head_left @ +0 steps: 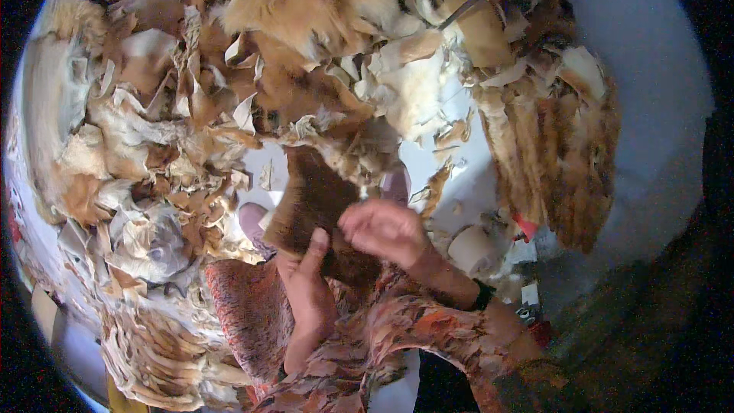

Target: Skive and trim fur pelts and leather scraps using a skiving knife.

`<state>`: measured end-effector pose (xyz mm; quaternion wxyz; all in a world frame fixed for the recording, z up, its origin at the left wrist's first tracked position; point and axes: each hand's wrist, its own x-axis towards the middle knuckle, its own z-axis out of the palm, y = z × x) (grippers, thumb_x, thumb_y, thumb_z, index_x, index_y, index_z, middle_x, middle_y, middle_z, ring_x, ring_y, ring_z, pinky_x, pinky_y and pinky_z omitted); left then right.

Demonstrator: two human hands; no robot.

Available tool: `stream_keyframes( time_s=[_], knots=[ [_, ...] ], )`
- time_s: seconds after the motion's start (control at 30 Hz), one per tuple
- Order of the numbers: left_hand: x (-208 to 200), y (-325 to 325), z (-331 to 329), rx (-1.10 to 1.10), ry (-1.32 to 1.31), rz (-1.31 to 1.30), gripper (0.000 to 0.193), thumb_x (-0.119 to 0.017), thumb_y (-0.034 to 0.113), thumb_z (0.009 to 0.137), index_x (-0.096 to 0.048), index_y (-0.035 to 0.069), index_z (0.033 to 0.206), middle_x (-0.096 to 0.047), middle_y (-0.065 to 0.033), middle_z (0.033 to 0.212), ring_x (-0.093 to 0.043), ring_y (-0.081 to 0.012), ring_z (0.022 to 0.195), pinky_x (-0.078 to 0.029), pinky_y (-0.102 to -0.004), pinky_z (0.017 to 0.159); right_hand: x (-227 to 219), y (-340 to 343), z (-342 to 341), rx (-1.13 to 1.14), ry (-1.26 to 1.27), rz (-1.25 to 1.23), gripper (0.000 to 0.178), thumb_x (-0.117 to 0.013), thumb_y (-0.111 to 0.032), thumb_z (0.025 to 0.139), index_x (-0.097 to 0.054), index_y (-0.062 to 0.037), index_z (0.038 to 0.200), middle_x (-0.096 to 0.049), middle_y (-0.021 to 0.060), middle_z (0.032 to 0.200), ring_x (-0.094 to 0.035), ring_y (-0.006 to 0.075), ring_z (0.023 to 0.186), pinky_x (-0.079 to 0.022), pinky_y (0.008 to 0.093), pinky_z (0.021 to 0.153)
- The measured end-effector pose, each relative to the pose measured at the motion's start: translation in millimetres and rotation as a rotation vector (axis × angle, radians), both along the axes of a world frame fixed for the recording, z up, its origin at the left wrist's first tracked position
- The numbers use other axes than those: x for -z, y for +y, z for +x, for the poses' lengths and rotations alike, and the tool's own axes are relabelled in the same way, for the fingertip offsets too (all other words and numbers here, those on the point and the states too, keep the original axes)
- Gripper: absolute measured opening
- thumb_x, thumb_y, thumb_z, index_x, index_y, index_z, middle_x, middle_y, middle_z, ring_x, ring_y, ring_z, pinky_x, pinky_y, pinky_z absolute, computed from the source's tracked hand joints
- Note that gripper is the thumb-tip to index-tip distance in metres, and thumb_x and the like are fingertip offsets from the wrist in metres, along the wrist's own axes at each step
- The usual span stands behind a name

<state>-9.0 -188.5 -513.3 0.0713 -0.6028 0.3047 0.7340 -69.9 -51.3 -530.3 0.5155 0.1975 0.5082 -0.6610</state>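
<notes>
A piece of dark brown fur pelt (317, 191) lies over my lap, its short pile facing up. My left hand (307, 279) grips its near edge, thumb on top and the other fingers hidden beneath. Just above the pelt's right side is my right hand (386, 235), slightly blurred, its fingers loosely bent with nothing seen in them. Whether it touches the fur I cannot tell. Orange-and-grey patterned cloth (417, 321) covers my lap under both forearms.
Fur scraps (164, 126) are heaped to the left and ahead, with a fluffy tan pelt (294, 8) at the far side. Long brown fur strips (554, 153) lie to the right. A pale roll (472, 251) and a red object (524, 226) are near my right forearm. Pale strips (157, 359) lie at lower left.
</notes>
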Motion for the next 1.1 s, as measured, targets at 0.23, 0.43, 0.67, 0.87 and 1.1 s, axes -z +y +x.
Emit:
stream_keyframes(
  time_s=[0.23,0.43,0.67,0.87,1.1],
  knots=[
    [-19,14,-13,0.343,0.343,0.362,0.063,-0.067,0.002,0.070,-0.046,-0.003,0.129,-0.059,-0.0082,0.115,-0.057,-0.0171,0.101,-0.046,-0.0302,0.086,85,57,-21,0.093,0.165,0.295,0.059,-0.065,-0.028,0.084,-0.041,-0.0012,0.131,-0.051,0.0084,0.126,-0.050,0.0177,0.113,-0.042,0.0321,0.094],
    [-9,-2,22,0.206,0.105,0.258,0.067,-0.069,0.013,0.062,-0.047,-0.002,0.123,-0.058,-0.0098,0.109,-0.056,-0.0229,0.101,-0.046,-0.0357,0.086,53,55,16,0.117,-0.244,0.053,0.076,-0.068,-0.043,0.080,-0.037,-0.0023,0.136,-0.050,0.0086,0.129,-0.049,0.0203,0.115,-0.039,0.0342,0.098],
    [-4,20,-15,0.274,0.058,0.001,0.022,-0.064,0.010,0.082,-0.060,0.003,0.103,-0.061,-0.0075,0.102,-0.055,-0.0142,0.088,-0.047,-0.0307,0.077,29,92,-36,-0.211,-0.208,-0.029,0.086,-0.083,-0.009,0.061,-0.038,0.0018,0.134,-0.057,0.0090,0.121,-0.052,0.0203,0.110,-0.041,0.0331,0.095],
    [8,31,-20,0.496,0.136,-0.153,0.021,-0.060,0.008,0.085,-0.058,-0.002,0.104,-0.062,-0.0088,0.100,-0.055,-0.0187,0.093,-0.042,-0.0302,0.088,-9,138,-108,0.221,0.095,0.263,0.052,-0.074,-0.020,0.074,-0.055,-0.0017,0.119,-0.060,0.0046,0.118,-0.056,0.0202,0.108,-0.042,0.0350,0.097],
    [13,41,-26,0.582,0.175,-0.070,0.016,-0.058,0.000,0.085,-0.057,0.002,0.101,-0.060,-0.0070,0.100,-0.056,-0.0163,0.093,-0.044,-0.0296,0.087,-16,205,-221,0.781,0.698,0.378,0.044,-0.065,-0.018,0.085,-0.052,-0.0020,0.123,-0.054,0.0090,0.127,-0.050,0.0251,0.117,-0.038,0.0412,0.102]
  ],
)
